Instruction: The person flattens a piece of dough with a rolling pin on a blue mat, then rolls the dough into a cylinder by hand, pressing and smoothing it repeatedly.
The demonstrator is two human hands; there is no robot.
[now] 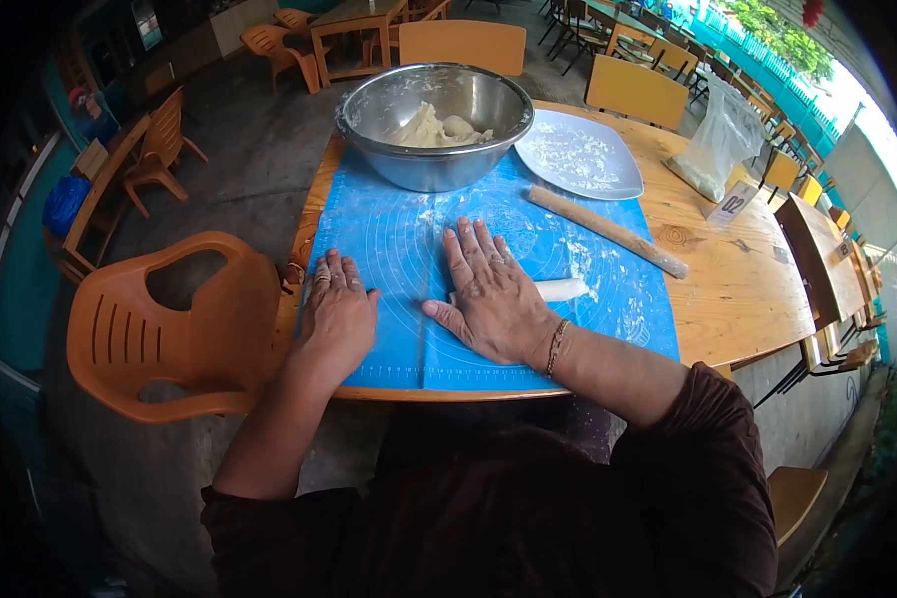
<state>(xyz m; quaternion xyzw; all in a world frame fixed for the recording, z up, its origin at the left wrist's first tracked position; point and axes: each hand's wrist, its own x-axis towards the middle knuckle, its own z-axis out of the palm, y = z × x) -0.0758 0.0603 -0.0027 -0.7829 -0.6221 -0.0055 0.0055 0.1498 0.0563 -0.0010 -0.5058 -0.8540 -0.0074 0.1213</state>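
A white roll of dough (564, 290) lies on the blue mat (389, 214). My right hand (493, 291) rests flat across its left part, fingers spread and dusted with flour, hiding much of the roll. To the left, my left hand (339, 317) lies palm down at the mat's left side, holding nothing. Behind both hands, a steel bowl (439, 167) holds more pale dough (431, 130). A floury white plate (580, 154) stands right of the bowl. The wooden rolling pin (608, 231) lies slanted on the mat's right side.
The mat covers part of a wooden table (738, 289). A plastic bag of white powder (718, 145) and a number card (732, 203) stand at the right. An orange chair (184, 334) touches the left side. More chairs and tables are behind.
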